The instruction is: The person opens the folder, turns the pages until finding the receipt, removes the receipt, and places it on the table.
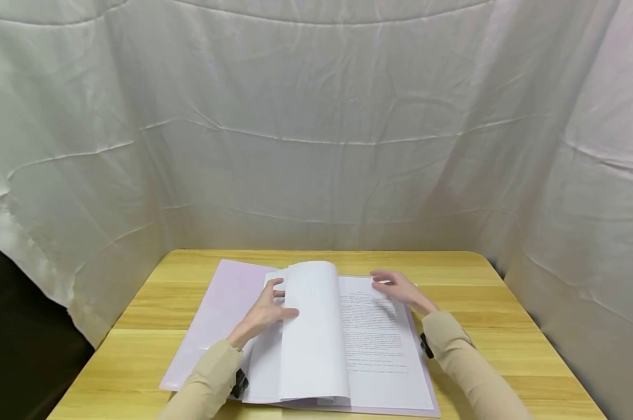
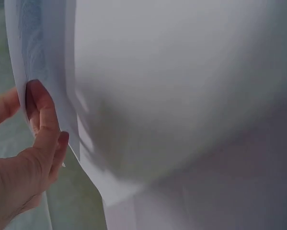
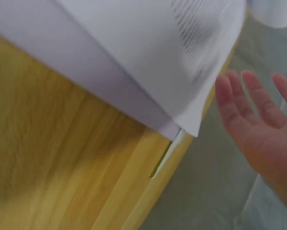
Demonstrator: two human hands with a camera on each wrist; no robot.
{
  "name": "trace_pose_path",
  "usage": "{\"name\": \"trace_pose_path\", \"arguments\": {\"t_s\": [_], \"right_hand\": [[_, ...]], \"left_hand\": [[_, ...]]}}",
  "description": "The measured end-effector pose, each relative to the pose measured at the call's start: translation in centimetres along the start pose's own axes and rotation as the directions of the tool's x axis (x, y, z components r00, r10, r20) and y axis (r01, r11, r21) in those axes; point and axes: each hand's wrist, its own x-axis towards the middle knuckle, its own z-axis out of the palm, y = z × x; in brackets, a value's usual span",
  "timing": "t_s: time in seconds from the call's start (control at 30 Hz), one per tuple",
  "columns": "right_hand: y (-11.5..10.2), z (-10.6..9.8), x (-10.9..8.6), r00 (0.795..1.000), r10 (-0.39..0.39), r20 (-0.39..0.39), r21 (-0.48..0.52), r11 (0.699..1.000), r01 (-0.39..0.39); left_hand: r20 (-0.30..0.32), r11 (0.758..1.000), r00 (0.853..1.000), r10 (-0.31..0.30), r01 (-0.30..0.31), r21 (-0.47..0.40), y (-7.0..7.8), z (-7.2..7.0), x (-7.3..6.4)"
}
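A pale purple folder [image 1: 229, 297] lies spread on the table with white sheets in it. My left hand [image 1: 263, 312] pinches a turned white page [image 1: 313, 332] near its left edge, thumb on one side and fingers behind. That page curves up over the middle of the folder; its other side shows blurred print in the left wrist view. Over the upper part of the printed right-hand page [image 1: 374, 350] hovers my right hand [image 1: 397, 289], fingers loosely extended and holding nothing. In the right wrist view a gap separates that hand [image 3: 263, 115] from the sheets [image 3: 148, 57].
The wooden table [image 1: 489, 332] has rounded far corners. Grey-white cloth [image 1: 316, 175] hangs behind it and along both sides. A dark area [image 1: 22, 326] shows past the cloth at the lower left. Both wrists wear small black devices.
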Motion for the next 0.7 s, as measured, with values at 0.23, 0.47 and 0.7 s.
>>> {"name": "trace_pose_path", "arguments": {"t_s": [0.23, 0.47, 0.7], "right_hand": [[1.6, 0.2, 1.4, 0.994, 0.076, -0.073, -0.086, 0.993, -0.083], [2.4, 0.7, 1.7, 0.991, 0.095, -0.097, -0.213, 0.97, -0.114], [2.5, 0.3, 1.8, 0.991, 0.082, -0.104, -0.231, 0.967, -0.105]], "left_hand": [[-0.003, 0.969, 1.0, 0.026, -0.025, 0.246, -1.0, -1.3, 0.0], [-0.012, 0.917, 0.998, 0.062, -0.052, 0.396, -1.3, -1.9, -0.3], [-0.015, 0.887, 0.997, 0.069, -0.055, 0.458, -1.4, -2.1, -0.3]]}}
